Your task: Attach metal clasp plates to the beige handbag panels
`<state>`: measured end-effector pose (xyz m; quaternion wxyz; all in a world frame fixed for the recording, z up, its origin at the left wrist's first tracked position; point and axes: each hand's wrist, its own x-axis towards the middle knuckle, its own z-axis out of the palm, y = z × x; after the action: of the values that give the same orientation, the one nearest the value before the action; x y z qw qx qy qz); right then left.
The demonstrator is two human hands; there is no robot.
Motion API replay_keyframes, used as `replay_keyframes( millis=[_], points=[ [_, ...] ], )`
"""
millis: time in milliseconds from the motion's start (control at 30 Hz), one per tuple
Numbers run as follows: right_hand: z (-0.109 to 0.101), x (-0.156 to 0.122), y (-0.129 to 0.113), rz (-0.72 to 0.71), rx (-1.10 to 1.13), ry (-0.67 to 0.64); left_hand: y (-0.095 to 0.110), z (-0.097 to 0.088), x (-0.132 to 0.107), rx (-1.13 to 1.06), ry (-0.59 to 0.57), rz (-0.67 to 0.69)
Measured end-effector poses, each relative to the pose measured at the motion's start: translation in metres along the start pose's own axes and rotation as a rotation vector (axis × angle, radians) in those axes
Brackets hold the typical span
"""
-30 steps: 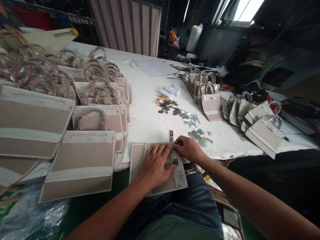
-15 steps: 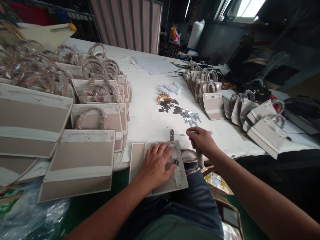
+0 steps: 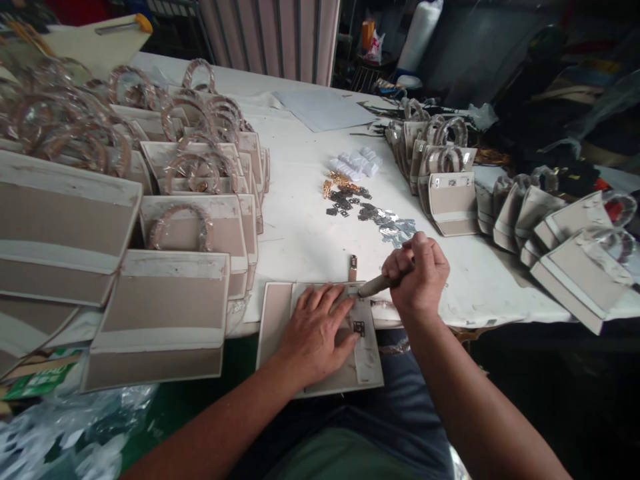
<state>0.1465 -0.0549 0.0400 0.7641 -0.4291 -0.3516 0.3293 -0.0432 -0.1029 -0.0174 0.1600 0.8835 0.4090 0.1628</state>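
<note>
My left hand [image 3: 317,333] lies flat, fingers spread, on a beige bag panel [image 3: 275,327] at the table's near edge. A small dark metal clasp plate [image 3: 359,327] sits on the panel just beyond my left thumb. My right hand [image 3: 417,273] grips a short wooden-handled tool [image 3: 374,287] in its fist. The tool's end meets the panel's top edge near my left fingertips, and its tip is hidden. A small strap tab with a metal fitting [image 3: 353,267] lies on the table just above the panel.
Stacked beige bags [image 3: 175,293] with plastic-wrapped handles fill the left of the white-covered table [image 3: 300,247]. More bags [image 3: 453,203] stand at the right. Loose dark metal clasp parts [image 3: 373,213], gold fittings [image 3: 337,183] and white packets [image 3: 353,163] lie further up the table.
My right hand has swung over from beside the panel, bringing the tool's end to the panel's top edge. My left hand stays on the panel. The view has shifted slightly.
</note>
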Motion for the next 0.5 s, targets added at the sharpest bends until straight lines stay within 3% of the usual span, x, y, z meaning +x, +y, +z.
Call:
replay_keyframes(
  millis=[333,400,500],
  points=[
    [-0.001,-0.031,0.005,-0.168,-0.223,-0.152,0.000,0.000,0.001,-0.029,0.015,0.005],
    [0.001,-0.030,0.004,-0.145,-0.267,-0.202,0.000,0.001,0.001,-0.041,0.039,0.005],
    [0.003,-0.021,-0.001,0.008,-0.297,-0.309,0.000,0.002,0.000,-0.064,0.073,-0.011]
  ],
)
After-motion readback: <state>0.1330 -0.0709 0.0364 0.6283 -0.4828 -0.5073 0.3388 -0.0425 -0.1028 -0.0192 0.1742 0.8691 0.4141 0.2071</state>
